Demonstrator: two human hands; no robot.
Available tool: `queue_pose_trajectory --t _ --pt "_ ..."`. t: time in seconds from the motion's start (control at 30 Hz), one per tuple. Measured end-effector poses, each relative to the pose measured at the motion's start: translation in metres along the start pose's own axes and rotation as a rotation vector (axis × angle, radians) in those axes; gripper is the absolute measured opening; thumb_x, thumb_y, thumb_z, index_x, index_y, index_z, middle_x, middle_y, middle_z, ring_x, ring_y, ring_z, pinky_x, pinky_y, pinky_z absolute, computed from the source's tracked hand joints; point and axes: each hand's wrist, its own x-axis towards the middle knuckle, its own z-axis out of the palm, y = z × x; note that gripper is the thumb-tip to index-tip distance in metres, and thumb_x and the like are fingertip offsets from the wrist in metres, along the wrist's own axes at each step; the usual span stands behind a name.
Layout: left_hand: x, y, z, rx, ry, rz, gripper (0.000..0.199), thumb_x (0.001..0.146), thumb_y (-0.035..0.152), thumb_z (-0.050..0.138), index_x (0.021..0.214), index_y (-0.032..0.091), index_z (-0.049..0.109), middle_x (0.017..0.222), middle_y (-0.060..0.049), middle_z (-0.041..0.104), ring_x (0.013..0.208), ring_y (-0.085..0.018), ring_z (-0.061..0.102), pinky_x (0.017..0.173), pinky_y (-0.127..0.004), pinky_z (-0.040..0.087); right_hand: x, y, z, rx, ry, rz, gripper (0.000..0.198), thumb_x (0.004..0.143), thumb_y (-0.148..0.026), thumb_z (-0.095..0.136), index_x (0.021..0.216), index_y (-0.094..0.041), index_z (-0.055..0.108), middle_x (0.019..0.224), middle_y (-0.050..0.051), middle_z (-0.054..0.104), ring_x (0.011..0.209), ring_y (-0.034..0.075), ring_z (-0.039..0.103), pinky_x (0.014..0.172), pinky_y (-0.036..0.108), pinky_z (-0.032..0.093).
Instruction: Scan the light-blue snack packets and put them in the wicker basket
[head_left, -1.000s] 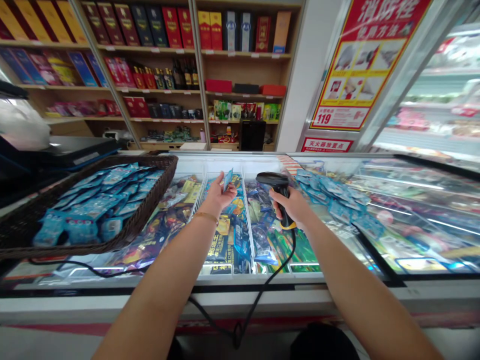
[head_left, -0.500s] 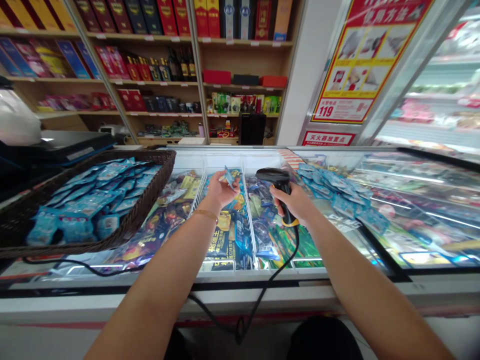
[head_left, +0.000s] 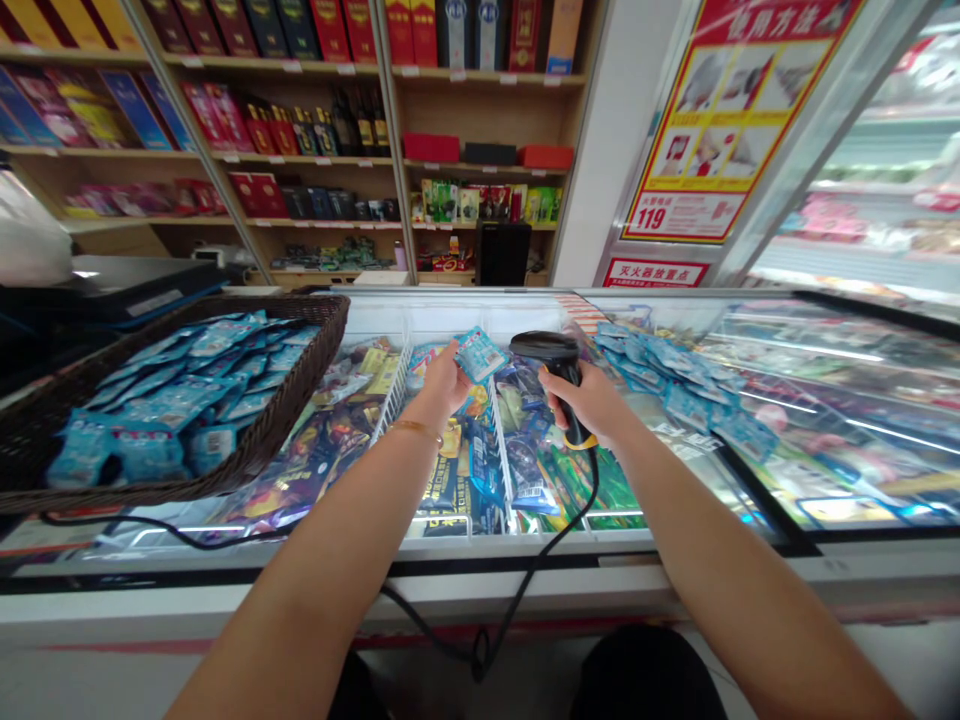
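Observation:
Over the middle of the chest freezer, my left hand (head_left: 445,380) pinches a small light-blue packet (head_left: 480,354) by its left edge, its printed face turned up. My right hand (head_left: 586,402) is wrapped round the handle of a black and yellow barcode scanner (head_left: 546,350). The scanner's head points left towards the packet, with a gap between them. A black cable (head_left: 536,565) hangs from the handle in a loop down the freezer's front. Similar blue packets (head_left: 202,385) are heaped in a brown wicker basket (head_left: 300,400) at the left. Another pile of blue packets (head_left: 667,370) lies on the right.
Bagged frozen goods (head_left: 322,445) fill the freezer below my hands, split by white wire dividers (head_left: 497,440). A black device (head_left: 97,285) stands behind the basket. Wooden shelves (head_left: 300,158) with boxes and bottles line the back, beside a red and yellow poster (head_left: 739,130).
My left hand has turned the packet from nearly edge-on to face-up, bringing it slightly right, closer to the scanner. My right hand and the scanner have hardly moved.

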Motion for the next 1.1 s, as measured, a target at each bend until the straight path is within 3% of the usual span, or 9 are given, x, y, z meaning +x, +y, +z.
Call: queue_pose_trajectory --t 0.1,0.2,0.37,0.47,0.77,1.1 --pt "-0.005 0.001 -0.003 0.086 -0.044 -0.035 0.055 0.066 -0.003 0.066 0.115 0.020 0.055 0.084 -0.001 0.068 0.073 -0.015 0.069 0.081 -0.036 0.058 0.000 0.001 0.000 -0.008 0.000 -0.006 0.033 0.079 -0.043 0.075 0.083 -0.020 0.051 0.055 -0.004 0.057 0.035 0.010 0.051 0.035 0.023 0.041" --pt "-0.006 -0.002 -0.005 0.155 0.006 0.037 0.074 0.054 -0.011 0.067 0.119 0.023 0.052 0.082 0.002 0.068 0.071 -0.014 0.068 0.077 -0.031 0.056 0.001 0.003 0.000 -0.015 0.003 -0.007 0.031 0.079 -0.042 0.074 0.084 -0.020 0.052 0.056 -0.004 0.057 0.034 0.010 0.050 0.035 0.023 0.041" --pt "0.001 -0.009 -0.009 0.258 0.072 0.224 0.056 0.044 0.000 0.081 0.091 0.019 0.055 0.069 0.002 0.065 0.074 -0.020 0.069 0.073 -0.031 0.053 0.000 0.001 0.001 -0.034 -0.002 -0.008 0.031 0.080 -0.041 0.074 0.083 -0.020 0.051 0.054 -0.004 0.056 0.034 0.010 0.050 0.035 0.023 0.040" --pt "0.004 -0.009 -0.012 0.287 0.099 0.245 0.051 0.041 0.007 0.086 0.079 0.018 0.053 0.065 0.002 0.064 0.075 -0.023 0.070 0.073 -0.034 0.053 -0.002 -0.001 0.003 -0.052 -0.009 -0.003 0.029 0.081 -0.040 0.073 0.082 -0.020 0.051 0.055 -0.004 0.056 0.035 0.010 0.051 0.035 0.023 0.040" --pt "0.002 -0.005 -0.012 0.260 0.007 0.214 0.031 0.058 0.014 0.080 0.081 0.018 0.059 0.074 -0.002 0.069 0.086 -0.023 0.071 0.081 -0.038 0.056 -0.003 0.006 0.007 -0.049 -0.021 -0.009 0.034 0.078 -0.045 0.076 0.085 -0.020 0.053 0.054 -0.005 0.056 0.035 0.010 0.051 0.035 0.022 0.041" --pt "0.007 -0.009 -0.012 0.243 0.056 0.226 0.028 0.064 0.010 0.072 0.086 0.019 0.056 0.076 0.000 0.068 0.082 -0.019 0.071 0.079 -0.034 0.056 -0.003 0.008 0.010 -0.088 -0.034 -0.005 0.030 0.079 -0.042 0.074 0.083 -0.019 0.056 0.053 -0.004 0.056 0.034 0.010 0.051 0.035 0.022 0.041"
